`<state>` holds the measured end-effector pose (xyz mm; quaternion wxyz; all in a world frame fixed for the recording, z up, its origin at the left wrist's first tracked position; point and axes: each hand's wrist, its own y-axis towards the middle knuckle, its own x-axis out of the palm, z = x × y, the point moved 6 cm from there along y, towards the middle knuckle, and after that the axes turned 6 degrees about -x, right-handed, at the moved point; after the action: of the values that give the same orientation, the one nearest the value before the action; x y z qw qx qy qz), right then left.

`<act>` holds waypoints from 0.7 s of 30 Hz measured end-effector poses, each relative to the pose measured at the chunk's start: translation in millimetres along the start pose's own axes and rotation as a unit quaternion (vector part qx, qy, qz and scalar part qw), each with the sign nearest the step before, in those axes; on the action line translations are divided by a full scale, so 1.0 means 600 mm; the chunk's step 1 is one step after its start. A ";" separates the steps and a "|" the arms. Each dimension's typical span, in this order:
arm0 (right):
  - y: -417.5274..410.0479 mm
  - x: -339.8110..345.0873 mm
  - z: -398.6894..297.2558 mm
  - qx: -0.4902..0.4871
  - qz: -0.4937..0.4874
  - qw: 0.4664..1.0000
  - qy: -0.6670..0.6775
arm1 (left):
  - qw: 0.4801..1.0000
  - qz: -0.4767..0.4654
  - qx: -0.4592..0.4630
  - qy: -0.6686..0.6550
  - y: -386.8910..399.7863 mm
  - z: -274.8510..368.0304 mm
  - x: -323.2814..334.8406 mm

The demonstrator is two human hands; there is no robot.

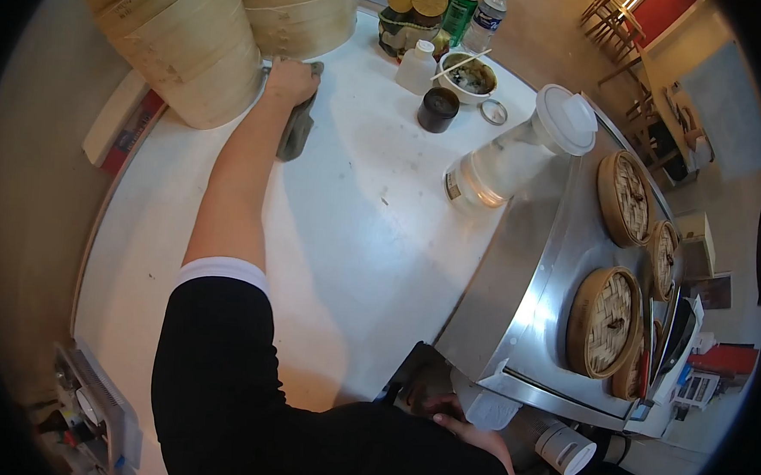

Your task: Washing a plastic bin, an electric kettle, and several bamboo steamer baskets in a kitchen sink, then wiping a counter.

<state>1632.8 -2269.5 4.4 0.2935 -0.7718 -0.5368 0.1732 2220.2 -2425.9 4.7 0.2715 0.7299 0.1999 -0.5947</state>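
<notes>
My left hand [292, 81] is stretched out to the far side of a white tabletop [366, 269]. It grips a grey-green cloth [297, 133], which trails toward me from under the fingers. Just left of and behind that hand stand two tall stacks of bamboo steamers, a nearer stack [190, 53] and a farther stack [298, 14]. Down by my body, at the table's near right corner, is my right hand [452, 415], partly in shadow. Close to it is a translucent plastic container [491, 408]; whether the fingers hold anything is unclear.
A water pitcher [494, 166] stands near the table's right edge. Behind it are a bowl with chopsticks [469, 90], a dark jar [438, 110], a white bottle [416, 68], a green can [460, 16] and a water bottle [485, 20]. Lidded bamboo steamers [605, 320] sit on a steel counter [545, 291].
</notes>
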 end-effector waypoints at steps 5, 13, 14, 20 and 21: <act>-0.012 -0.007 0.005 -0.030 0.017 0.998 0.054 | 0.997 -0.004 0.056 -0.056 -0.102 -0.005 -0.019; -0.032 -0.011 0.046 -0.079 -0.010 0.990 0.118 | 0.792 0.016 -0.184 -0.582 -0.228 -0.101 0.001; -0.034 -0.009 0.046 -0.079 -0.014 0.991 0.106 | 0.750 0.062 -0.172 -0.636 -0.222 -0.086 0.005; -0.043 -0.015 0.045 -0.072 -0.001 0.992 0.106 | 0.969 0.022 0.010 -0.248 -0.200 0.131 -0.018; -0.046 -0.016 0.044 -0.078 0.005 0.992 0.100 | 0.979 0.112 0.061 -0.157 -0.226 0.158 -0.034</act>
<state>1594.0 -2264.7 1.2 0.2837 -0.8085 -0.5128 0.0541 2060.2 -2380.6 -10.5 0.3193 0.6605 0.0351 -0.6786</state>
